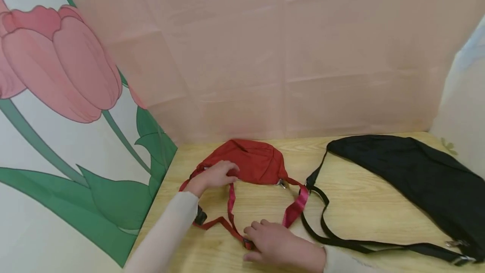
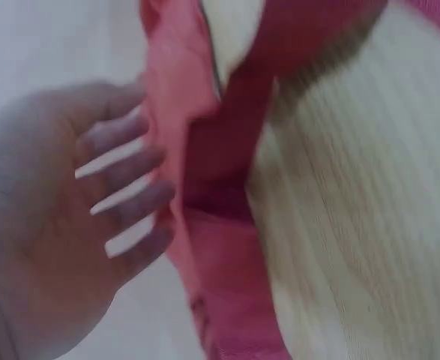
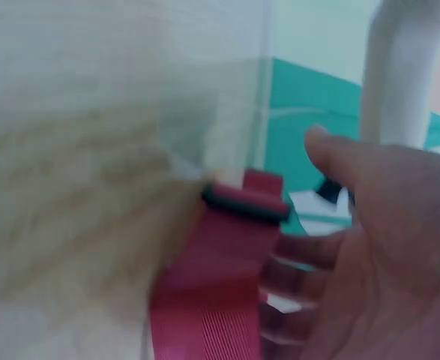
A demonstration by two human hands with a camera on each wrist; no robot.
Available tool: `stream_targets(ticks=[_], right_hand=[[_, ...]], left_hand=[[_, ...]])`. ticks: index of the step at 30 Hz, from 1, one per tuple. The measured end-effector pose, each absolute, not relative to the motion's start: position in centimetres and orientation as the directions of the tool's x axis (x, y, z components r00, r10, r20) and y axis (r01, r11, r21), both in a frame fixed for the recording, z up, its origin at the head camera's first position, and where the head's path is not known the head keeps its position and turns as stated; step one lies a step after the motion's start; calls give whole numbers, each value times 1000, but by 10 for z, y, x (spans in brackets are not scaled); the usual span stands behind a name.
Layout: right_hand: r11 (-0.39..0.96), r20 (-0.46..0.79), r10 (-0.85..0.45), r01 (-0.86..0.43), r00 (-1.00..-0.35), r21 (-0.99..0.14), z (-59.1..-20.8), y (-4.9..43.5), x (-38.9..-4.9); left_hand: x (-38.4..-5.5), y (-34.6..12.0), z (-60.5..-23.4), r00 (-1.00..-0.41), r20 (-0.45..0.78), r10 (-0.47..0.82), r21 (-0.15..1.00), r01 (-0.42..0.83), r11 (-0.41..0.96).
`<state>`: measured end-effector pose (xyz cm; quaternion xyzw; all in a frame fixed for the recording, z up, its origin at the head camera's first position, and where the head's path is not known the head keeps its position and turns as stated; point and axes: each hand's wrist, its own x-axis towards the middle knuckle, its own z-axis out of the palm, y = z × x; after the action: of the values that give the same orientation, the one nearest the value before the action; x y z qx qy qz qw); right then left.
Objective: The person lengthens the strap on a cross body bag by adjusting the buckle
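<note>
Left hand [image 1: 217, 175] is reaching in from beside the tulip wall [image 1: 60, 62], over the front left of the red bag [image 1: 251, 161]. Its fingers are lying loose and parted, and in the left wrist view their tips are meeting the red cloth. Below that wrist, a black buckle [image 1: 201, 215] is lying on the desk [image 1: 261, 205], joined to the red strap [image 1: 217, 223], which is running forward and right to a dark slider [image 1: 248, 244]. Behind all this, the red bag itself is lying at the back of the desk, near the pink sheet [image 1: 227, 54].

Right hand [image 1: 270, 241] is hovering at the front beside the slider, fingers relaxed and thumb standing apart; in the right wrist view the fingertips are disappearing behind the strap, leaving it unclear whether they are touching it. A metal clip [image 1: 281, 183] is showing at the bag's front right corner. Next to it, a pink strap [image 1: 295, 208] is curving from that corner down towards the right hand.

Farther right, a black strap [image 1: 379, 246] is looping across the desk, and the black bag [image 1: 398, 172] is lying beyond it.
</note>
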<state>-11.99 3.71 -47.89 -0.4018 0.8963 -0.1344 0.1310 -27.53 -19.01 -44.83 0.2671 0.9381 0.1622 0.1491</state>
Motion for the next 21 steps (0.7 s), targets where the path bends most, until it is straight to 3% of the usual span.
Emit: stream_targets(ticks=[3,7,16,21], right_hand=[[683,-130,-719,-660,-683,-314,-485,23,-119],[687,-108,-720,-682,-685,-252,-493,15,-121],[570,20,-807,-787,-590,-235,-494,32,-119],[514,-4,-850,-828,-527,-221,-493,46,-120]], left_hand=[[-292,-192,-457,-860,-203,469,301,401,865],[-304,-194,-469,-874,-258,412,201,369,907],[-301,-224,-473,-882,-369,293,172,245,954],[-291,-254,-471,-896,-387,218,189,154,970]])
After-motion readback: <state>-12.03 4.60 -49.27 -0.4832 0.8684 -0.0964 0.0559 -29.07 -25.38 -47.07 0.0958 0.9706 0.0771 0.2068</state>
